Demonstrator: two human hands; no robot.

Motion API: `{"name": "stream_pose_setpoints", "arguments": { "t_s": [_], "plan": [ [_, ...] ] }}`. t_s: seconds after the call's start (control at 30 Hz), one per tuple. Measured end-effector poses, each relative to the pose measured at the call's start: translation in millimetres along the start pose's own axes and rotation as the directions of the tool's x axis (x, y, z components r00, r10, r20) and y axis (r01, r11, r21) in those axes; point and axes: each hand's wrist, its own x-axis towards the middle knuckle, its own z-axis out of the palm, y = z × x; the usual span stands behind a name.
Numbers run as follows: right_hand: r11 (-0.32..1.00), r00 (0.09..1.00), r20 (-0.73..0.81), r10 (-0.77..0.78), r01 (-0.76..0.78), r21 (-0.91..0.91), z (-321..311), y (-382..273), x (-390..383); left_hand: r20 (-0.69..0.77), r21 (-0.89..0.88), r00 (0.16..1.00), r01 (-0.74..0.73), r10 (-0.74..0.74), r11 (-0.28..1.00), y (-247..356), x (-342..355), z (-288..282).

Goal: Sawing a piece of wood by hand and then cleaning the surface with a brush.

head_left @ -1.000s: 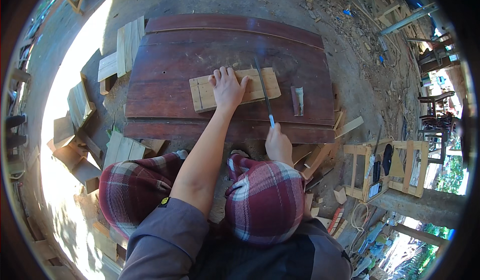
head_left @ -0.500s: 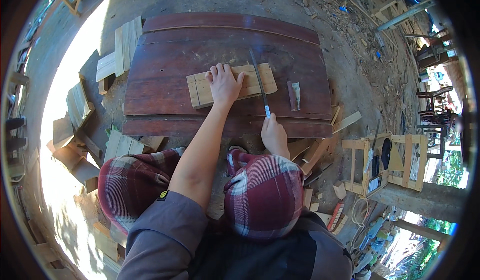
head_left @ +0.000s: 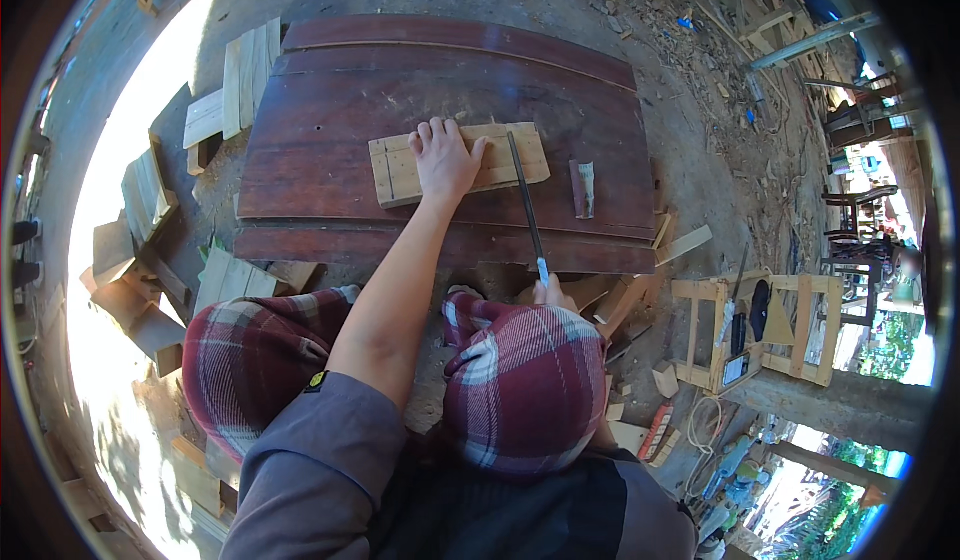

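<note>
A pale block of wood [head_left: 398, 174], with dark pencil-like lines near its left end, lies slightly tilted on a dark red-brown wooden panel [head_left: 330, 90]. My left hand [head_left: 446, 164] presses it down from above, fingers curled over the far edge and thumb apart. Across the right part of the block lies the long, narrow dark blade of a hand saw [head_left: 528, 200], seen nearly edge-on. My right hand [head_left: 553, 294] is closed around its light handle, close to my right knee, which partly hides the hand. Teeth and cut cannot be made out.
A small curled scrap [head_left: 583, 190] lies right of the block. Stacked wood offcuts [head_left: 235, 285] and boards [head_left: 250, 75] stand at left. To the right is a wooden frame [head_left: 760, 330] with tools on it. More offcuts [head_left: 630, 305] lie beside my right knee.
My right hand has drawn the saw back toward me, and its blade tip now lies near the block's far edge. My left hand stays on the block. The whole view has shifted slightly.
</note>
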Motion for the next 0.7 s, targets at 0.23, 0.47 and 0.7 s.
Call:
{"name": "stream_pose_setpoints", "arguments": {
  "t_s": [0.23,0.47,0.7],
  "plan": [
    [0.983,0.965,-0.189,-0.183,0.182,-0.024,-2,-61,75,-0.028,-0.03,1.0,-0.009,0.008,0.999,1,2,1],
    [0.994,0.997,-0.076,-0.027,0.019,-0.108,17,-20,25,-0.057,-0.006,0.998,0.01,-0.01,1.0,-2,-1,3],
    [0.983,0.983,-0.109,-0.149,0.135,-0.128,1,-36,32,-0.077,-0.021,0.997,-0.012,0.01,1.0,-8,0,1]
  ]
}}
